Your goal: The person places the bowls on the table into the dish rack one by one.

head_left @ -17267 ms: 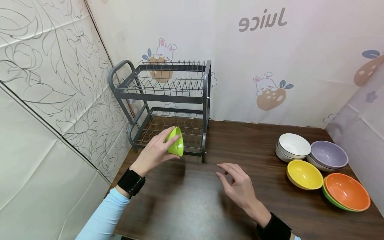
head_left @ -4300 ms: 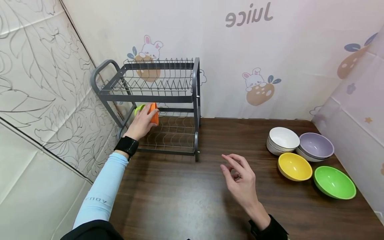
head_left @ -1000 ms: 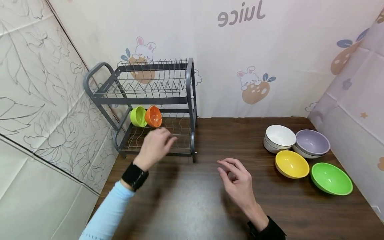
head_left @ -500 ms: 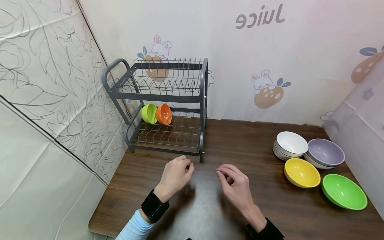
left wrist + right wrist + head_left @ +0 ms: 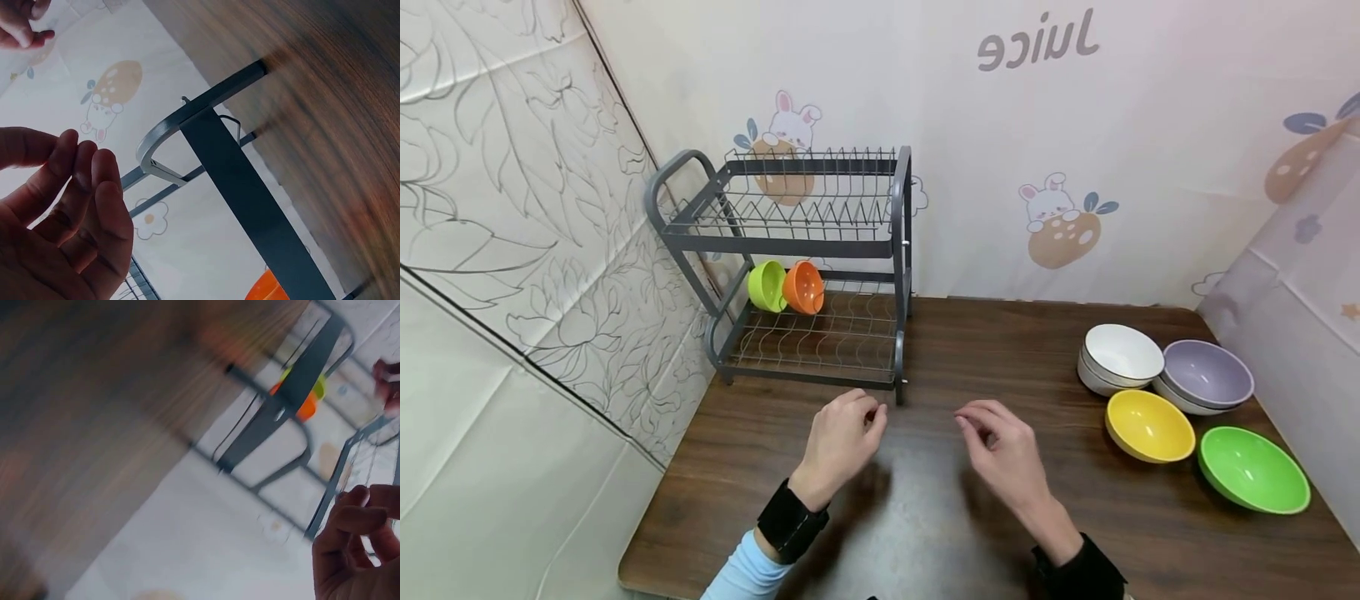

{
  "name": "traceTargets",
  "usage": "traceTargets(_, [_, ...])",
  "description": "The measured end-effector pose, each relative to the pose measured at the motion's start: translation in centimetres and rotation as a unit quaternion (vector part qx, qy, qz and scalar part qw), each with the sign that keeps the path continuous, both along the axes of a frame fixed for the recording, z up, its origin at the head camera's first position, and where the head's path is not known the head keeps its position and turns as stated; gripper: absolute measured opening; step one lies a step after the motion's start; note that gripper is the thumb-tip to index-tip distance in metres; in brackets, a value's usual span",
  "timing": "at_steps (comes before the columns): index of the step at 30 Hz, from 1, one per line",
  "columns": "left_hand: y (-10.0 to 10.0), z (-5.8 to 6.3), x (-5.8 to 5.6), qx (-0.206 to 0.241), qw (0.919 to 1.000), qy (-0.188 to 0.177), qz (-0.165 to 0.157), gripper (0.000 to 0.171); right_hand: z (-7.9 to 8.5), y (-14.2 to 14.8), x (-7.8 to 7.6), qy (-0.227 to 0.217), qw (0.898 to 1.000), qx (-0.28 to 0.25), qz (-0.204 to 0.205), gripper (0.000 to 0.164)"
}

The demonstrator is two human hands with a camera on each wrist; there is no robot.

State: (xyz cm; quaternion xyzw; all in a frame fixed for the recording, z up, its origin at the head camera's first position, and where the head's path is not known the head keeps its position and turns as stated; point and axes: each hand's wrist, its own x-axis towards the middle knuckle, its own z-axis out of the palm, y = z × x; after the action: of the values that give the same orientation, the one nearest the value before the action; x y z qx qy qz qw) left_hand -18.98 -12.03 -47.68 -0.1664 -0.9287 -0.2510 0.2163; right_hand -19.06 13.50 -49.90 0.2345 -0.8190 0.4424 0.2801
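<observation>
My left hand (image 5: 842, 437) is above the table in front of the dish rack (image 5: 782, 247), fingers loosely bent and nothing in them. Level with it on the right, my right hand (image 5: 1003, 454) is likewise loosely curled, thumb near the fingertips, holding nothing. On the rack's lower tier two bowls lean side by side on edge, a lime green bowl (image 5: 766, 287) and an orange bowl (image 5: 803, 288). In the left wrist view the rack's dark side frame (image 5: 244, 187) is beyond my fingers, with part of the orange bowl below.
At the table's right side are stacked white bowls (image 5: 1122, 354), a purple bowl (image 5: 1206, 373) on a white one, a yellow bowl (image 5: 1150, 427) and a bright green bowl (image 5: 1253, 469). A patterned wall covering (image 5: 970, 167) rises behind the table (image 5: 985, 342).
The orange bowl has gone from the right-hand group to the rack beside the lime one. My left hand has let go and drawn back toward my right hand; both are nearly still since half a second ago.
</observation>
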Motion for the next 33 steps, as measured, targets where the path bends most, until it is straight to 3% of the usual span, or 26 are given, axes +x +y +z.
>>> traceTargets(3, [0.0, -0.1, 0.0, 0.000, 1.0000, 0.007, 0.000, 0.026, 0.3, 2.8, -0.6, 0.017, 0.996, 0.032, -0.083, 0.015])
traceTargets(5, [0.1, -0.3, 0.0, 0.000, 1.0000, 0.010, 0.000, 0.022, 0.6, 5.3, -0.6, 0.004, 0.988, 0.054, -0.143, 0.013])
traceTargets(8, [0.3, -0.4, 0.1, 0.001, 0.9999, 0.013, -0.001, 0.019, 0.9, 9.4, -0.2, -0.056, 0.971, 0.084, -0.218, 0.014])
traceTargets(10, [0.4, -0.5, 0.0, 0.001, 0.9999, 0.014, -0.004, 0.018, 0.8, 11.8, 0.3, -0.114, 0.954, 0.105, -0.258, 0.020])
traceTargets(14, [0.9, -0.6, -0.1, 0.004, 0.9998, 0.013, -0.014, 0.018, 0.3, 15.2, 1.4, -0.221, 0.915, 0.150, -0.303, 0.030])
traceTargets(18, [1.4, -0.8, -0.2, 0.009, 0.9997, 0.004, -0.022, 0.017, -0.5, 16.6, 1.8, -0.272, 0.894, 0.167, -0.315, 0.034])
traceTargets(21, [1.5, -0.8, -0.1, 0.011, 0.9997, 0.003, -0.024, 0.015, -0.8, 16.9, 1.7, -0.273, 0.893, 0.169, -0.316, 0.034])
traceTargets(25, [1.6, -0.8, 0.0, 0.009, 0.9997, 0.006, -0.024, 0.016, -0.4, 17.7, 0.7, -0.227, 0.910, 0.169, -0.304, 0.033])
traceTargets(28, [1.7, -0.7, -0.1, 0.005, 0.9996, 0.003, -0.026, 0.016, 0.5, 18.4, -1.0, -0.194, 0.922, 0.175, -0.287, 0.033])
traceTargets(33, [1.9, -0.5, -0.1, 0.004, 0.9994, 0.001, -0.033, 0.016, 1.5, 19.3, -5.1, -0.184, 0.923, 0.204, -0.269, 0.032])
